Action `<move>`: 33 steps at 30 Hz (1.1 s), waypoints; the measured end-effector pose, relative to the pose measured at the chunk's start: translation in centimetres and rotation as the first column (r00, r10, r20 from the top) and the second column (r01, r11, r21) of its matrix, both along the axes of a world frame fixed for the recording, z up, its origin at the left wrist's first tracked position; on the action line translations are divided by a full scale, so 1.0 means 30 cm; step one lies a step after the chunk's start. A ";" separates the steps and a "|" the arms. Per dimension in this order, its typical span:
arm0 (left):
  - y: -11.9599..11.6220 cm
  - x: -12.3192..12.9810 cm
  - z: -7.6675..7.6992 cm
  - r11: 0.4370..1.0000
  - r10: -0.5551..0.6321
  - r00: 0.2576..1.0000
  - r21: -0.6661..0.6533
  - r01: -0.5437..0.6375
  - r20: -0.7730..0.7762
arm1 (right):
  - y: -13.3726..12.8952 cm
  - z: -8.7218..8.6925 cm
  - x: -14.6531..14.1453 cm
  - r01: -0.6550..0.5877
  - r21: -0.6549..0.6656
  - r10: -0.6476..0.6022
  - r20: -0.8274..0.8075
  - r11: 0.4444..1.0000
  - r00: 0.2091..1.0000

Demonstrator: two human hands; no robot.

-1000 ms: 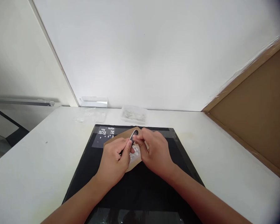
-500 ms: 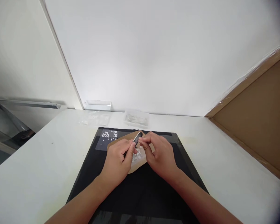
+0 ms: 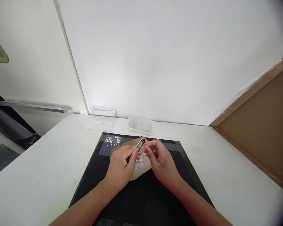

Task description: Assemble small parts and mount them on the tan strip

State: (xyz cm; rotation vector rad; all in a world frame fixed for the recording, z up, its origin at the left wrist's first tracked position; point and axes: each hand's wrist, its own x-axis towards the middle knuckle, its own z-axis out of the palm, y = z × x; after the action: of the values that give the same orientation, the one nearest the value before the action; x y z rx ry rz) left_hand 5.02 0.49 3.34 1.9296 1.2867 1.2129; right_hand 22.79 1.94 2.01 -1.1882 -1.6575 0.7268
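My left hand is closed around a slim black tool with a rounded tip and a pale edge; its exact kind I cannot make out. The tool points up and away toward the right. Just right of its tip is my right hand, thumb and index finger drawn together; anything between them is too small to see. Beneath both hands lies a brown paper-like sheet with a lighter middle. Several small white pieces rest on it, partly hidden by my left hand.
A black board lies on the white table. At its far left corner is a dark patch with small white pieces. Behind stand clear plastic boxes and plastic bags. A brown-framed panel borders the right.
My right hand has drawn back slightly from the black tool, leaving a gap. The tool's tip shows more fully. The whole view has shifted a little.
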 end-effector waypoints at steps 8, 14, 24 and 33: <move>0.003 0.001 0.002 1.000 0.008 1.000 0.007 -0.008 -0.019 | -0.001 -0.002 0.000 -0.022 -0.009 0.022 -0.018 1.000 1.000; 0.002 0.000 0.002 1.000 0.007 1.000 0.021 -0.006 -0.028 | -0.002 -0.006 0.001 -0.047 -0.049 0.048 0.009 0.998 0.999; 0.004 -0.002 -0.002 1.000 0.001 0.999 0.021 0.000 -0.047 | -0.007 -0.012 -0.002 0.000 -0.025 -0.001 -0.035 1.000 0.999; -0.001 0.002 0.001 0.999 -0.025 0.999 0.026 0.026 -0.042 | -0.009 0.005 0.003 0.061 0.136 -0.076 0.107 0.989 0.991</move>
State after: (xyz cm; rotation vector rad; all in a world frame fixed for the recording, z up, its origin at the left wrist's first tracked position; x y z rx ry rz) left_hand 5.07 0.47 3.37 1.9943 1.2693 1.1889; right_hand 22.88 1.68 2.16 -1.2029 -1.7207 0.5069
